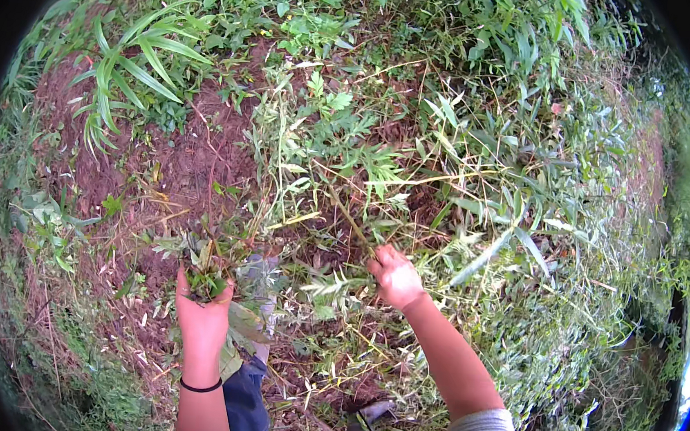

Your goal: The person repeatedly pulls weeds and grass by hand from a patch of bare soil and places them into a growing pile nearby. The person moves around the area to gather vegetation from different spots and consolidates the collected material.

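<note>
My left hand (205, 305), a dark band round its wrist, is closed round a small bunch of green weeds (207, 278) at the lower left of the head view. Right of centre, my right hand (396, 276) grips the lower end of a thin brownish stalk (348, 216), which slants up and to the left among leafy plants. What the stalk's far end meets cannot be told through the foliage. Cut or pulled greenery (332, 362) lies on the soil between my arms.
Bare reddish soil (216, 136) shows at the left of centre. A long-leaved plant (111, 72) stands at the upper left, with dense weeds (521, 34) along the top and right. My trousers (247, 401) and a shoe (374, 410) show at the bottom.
</note>
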Demonstrator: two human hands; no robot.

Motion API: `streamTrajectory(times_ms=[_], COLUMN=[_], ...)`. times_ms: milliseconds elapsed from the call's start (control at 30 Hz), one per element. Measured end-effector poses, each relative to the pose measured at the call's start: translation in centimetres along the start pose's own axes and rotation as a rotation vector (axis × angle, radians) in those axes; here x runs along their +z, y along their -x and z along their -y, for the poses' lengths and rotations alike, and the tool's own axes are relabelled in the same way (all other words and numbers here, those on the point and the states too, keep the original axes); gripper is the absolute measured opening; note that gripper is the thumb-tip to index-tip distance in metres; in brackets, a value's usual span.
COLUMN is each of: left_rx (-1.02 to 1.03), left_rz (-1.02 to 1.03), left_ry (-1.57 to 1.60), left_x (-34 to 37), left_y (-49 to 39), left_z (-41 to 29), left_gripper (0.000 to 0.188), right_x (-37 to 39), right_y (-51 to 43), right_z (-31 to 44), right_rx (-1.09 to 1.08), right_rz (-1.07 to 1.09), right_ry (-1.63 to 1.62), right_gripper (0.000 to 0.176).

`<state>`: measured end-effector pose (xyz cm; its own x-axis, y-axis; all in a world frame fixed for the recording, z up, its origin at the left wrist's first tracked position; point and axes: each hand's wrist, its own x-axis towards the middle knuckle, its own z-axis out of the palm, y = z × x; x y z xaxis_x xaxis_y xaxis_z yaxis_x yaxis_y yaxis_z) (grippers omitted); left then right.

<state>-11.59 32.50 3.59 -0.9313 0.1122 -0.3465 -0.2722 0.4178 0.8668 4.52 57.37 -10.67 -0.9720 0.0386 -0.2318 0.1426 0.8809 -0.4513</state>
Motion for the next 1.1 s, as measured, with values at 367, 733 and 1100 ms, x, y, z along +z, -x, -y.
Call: streamTrajectory(times_ms=[367,733,1100], left_rx=[-0.138,0.007,0.037], left_rz=[-0.183,-0.149,-0.115], left_ry=[0.021,-0.167,-0.121], left_x=[0.1,1.9,3.0], left_y=[-1.9,-0.6,1.3], left_z=[-2.6,-3.7,-4.3], left_gripper=[0.062,0.048,0.052], right_x=[14.6,8.4,14.7], right_y=[-12.8,-12.0,21.1], right_z=[-3.3,-0.2,-2.9], right_rx=[0.265,0.279,0.765], right_rz=[0.129,-0.005,0.252], right_ry=[0.041,-0.297,-0.068], right_gripper=[0.043,0.021,0.035])
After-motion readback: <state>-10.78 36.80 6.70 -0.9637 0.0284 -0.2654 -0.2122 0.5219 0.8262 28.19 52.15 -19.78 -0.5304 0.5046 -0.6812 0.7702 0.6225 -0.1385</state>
